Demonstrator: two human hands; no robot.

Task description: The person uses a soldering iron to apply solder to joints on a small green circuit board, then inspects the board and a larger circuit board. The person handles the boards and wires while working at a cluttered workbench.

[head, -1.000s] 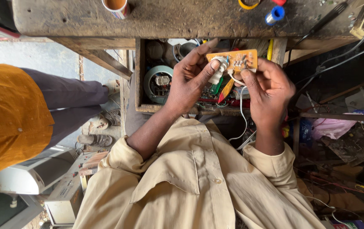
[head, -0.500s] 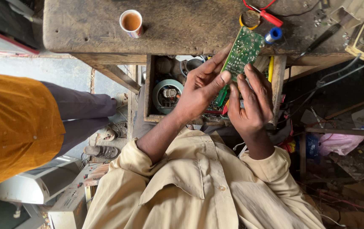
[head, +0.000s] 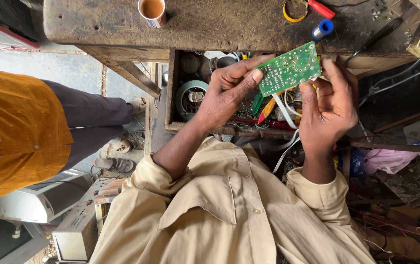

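Note:
I hold a small green circuit board (head: 289,68) between both hands, solder side towards me, above an open wooden drawer (head: 172,93). My left hand (head: 227,90) pinches its left edge with thumb and fingers. My right hand (head: 328,105) grips its right and lower edge. White wires (head: 284,108) hang from the board down past my wrists. The drawer below is full of tools, wires and a round grey part (head: 190,98).
A worn wooden bench (head: 234,22) carries a paper cup of tea (head: 152,11), a yellow tape ring (head: 294,10), a red-handled tool (head: 321,9) and a blue spool (head: 322,29). A person in an orange top (head: 17,132) stands at left. Scrap and cables lie at right.
The board was flipped from its orange component side to its green solder side, and has been tilted flatter and nearer the bench edge. Both hands kept hold.

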